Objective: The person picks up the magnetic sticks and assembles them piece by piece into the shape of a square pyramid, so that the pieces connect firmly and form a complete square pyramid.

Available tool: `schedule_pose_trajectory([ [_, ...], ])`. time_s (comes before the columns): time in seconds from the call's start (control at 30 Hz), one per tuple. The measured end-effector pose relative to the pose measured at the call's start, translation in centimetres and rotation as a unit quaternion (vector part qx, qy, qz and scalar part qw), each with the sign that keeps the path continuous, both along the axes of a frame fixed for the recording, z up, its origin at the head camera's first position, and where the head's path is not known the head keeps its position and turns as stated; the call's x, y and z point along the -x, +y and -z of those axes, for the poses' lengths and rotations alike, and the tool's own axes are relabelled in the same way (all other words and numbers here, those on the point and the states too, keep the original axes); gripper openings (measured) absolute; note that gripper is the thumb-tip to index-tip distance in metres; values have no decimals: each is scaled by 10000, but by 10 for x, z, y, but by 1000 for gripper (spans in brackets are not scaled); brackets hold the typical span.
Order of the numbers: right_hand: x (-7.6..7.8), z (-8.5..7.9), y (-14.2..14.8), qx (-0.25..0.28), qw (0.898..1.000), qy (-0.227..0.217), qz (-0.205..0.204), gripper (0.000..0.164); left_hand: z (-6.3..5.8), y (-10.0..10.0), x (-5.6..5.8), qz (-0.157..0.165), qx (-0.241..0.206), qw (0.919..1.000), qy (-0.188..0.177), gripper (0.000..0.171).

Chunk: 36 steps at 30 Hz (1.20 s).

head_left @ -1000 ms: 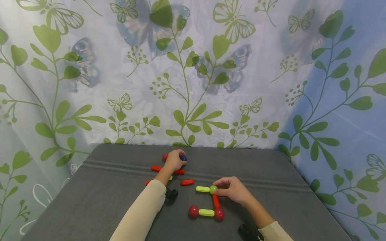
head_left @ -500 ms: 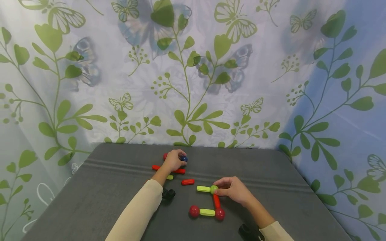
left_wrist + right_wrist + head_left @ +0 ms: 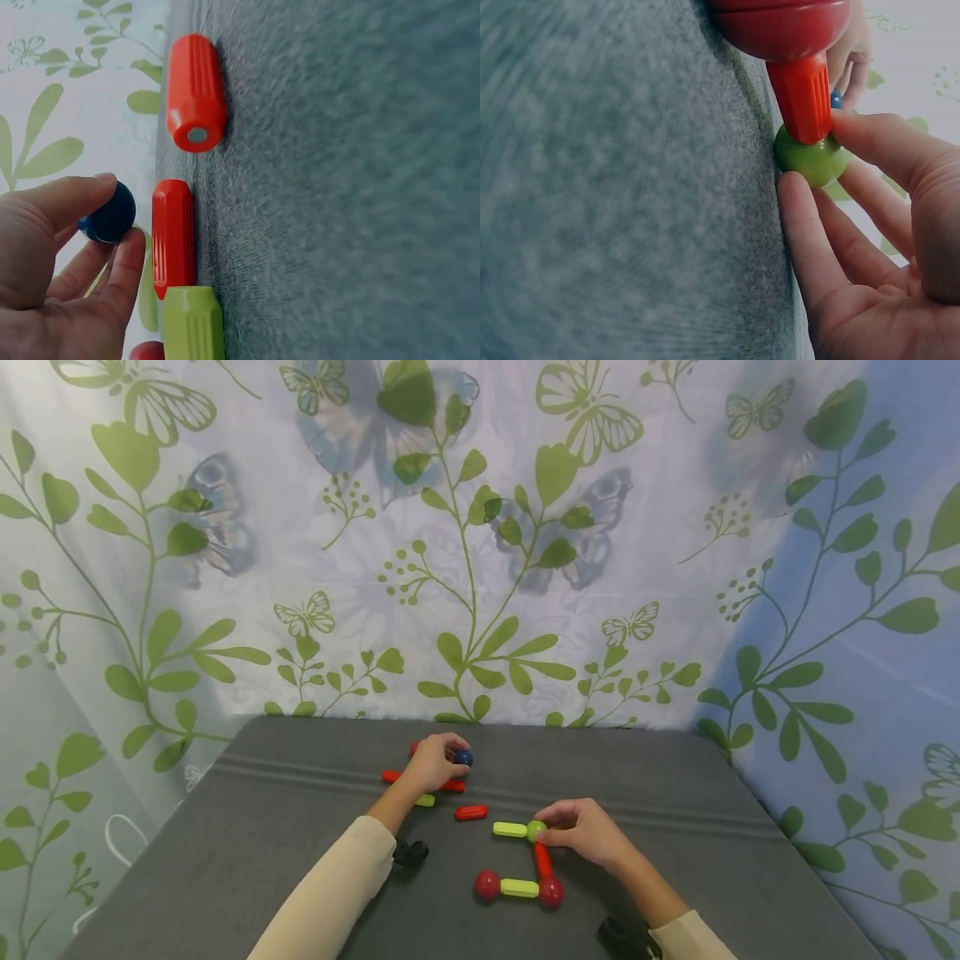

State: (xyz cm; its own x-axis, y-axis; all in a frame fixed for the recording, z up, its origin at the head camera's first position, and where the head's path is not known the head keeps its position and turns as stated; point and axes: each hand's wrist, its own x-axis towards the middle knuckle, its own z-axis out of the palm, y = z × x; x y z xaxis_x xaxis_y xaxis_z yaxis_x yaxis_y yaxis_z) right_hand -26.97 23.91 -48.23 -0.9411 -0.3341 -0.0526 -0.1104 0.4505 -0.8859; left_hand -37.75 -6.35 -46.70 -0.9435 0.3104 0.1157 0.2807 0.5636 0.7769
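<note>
My left hand (image 3: 435,762) pinches a dark blue ball (image 3: 112,213) between thumb and fingers, over the far part of the table. With thumb and fingers my right hand (image 3: 583,833) holds a green ball (image 3: 813,155) at the corner of a joined shape. From that ball a yellow-green rod (image 3: 510,830) points left and a red rod (image 3: 802,97) runs toward me. The red rod ends at a dark red ball (image 3: 551,892). A second yellow-green rod (image 3: 519,887) links it to another dark red ball (image 3: 487,885) on the left.
A short red rod (image 3: 471,812) lies between the hands. Under and beside my left forearm are more red rods (image 3: 173,238), a yellow-green rod (image 3: 193,322) and a red ball (image 3: 147,351). A patterned curtain (image 3: 480,543) hangs behind the grey table (image 3: 675,793).
My left hand with the blue ball has shifted slightly right, and the left forearm has swung a little to the left. My right hand stays on the green ball.
</note>
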Motion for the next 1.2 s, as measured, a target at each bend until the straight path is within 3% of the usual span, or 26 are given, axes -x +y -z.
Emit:
schedule_pose_trajectory([
  [0.43,1,2,-1,-173,9998,116,31,30,-6,0,-39,669,5,9969,413,29],
  [0.73,3,3,2,-85,9999,86,10,33,-4,5,-65,1117,-127,9925,484,32],
  [1.2,2,-1,0,-123,9999,54,17,31,1,5,-88,1252,22,9919,189,26],
])
